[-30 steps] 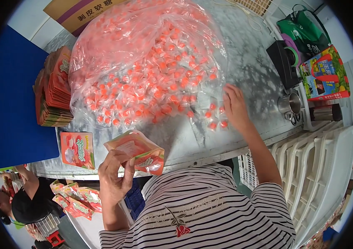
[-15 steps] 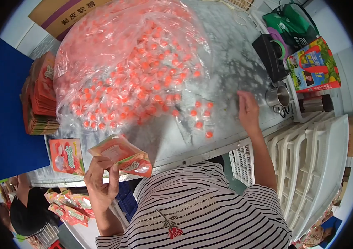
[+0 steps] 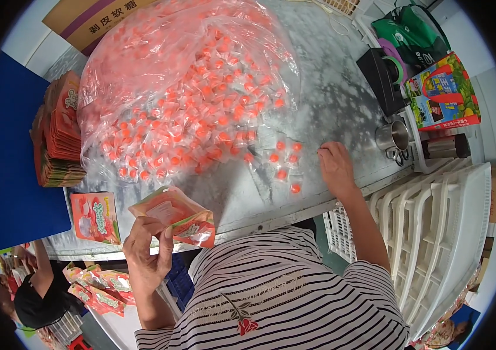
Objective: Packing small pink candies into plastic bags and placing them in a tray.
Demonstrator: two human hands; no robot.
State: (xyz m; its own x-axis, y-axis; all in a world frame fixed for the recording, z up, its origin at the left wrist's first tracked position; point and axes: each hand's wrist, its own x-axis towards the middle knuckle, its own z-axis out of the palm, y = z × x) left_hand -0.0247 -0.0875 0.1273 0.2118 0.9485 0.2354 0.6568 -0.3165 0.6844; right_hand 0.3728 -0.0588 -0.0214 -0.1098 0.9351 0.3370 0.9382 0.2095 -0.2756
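Note:
My left hand [image 3: 147, 248] pinches a red and green pouch [image 3: 185, 217] at the table's near edge. The pouch's mouth gapes toward the pile of candies. My right hand [image 3: 337, 168] is low over the tabletop at the right, its fingers loosely bent, with nothing visible in them. Just left of it lie several wrapped orange-red candies [image 3: 282, 174], set apart from the rest. A large heap of the same candies [image 3: 201, 125] spills from a big clear plastic bag [image 3: 137, 64]. Another pouch [image 3: 94, 217] lies flat left of my left hand.
Stacked pouches [image 3: 64, 128] stand at the left beside a blue board [image 3: 14, 157]. A carton [image 3: 93, 23] is behind. At the right are a metal mug [image 3: 392, 136], a black box [image 3: 379, 81] and stacked white crates [image 3: 429, 233]. Another person [image 3: 40, 291] works at lower left.
My right hand has come down and to the left, closer to the loose candies, its fingers now more bent. My left hand still holds the pouch in nearly the same place.

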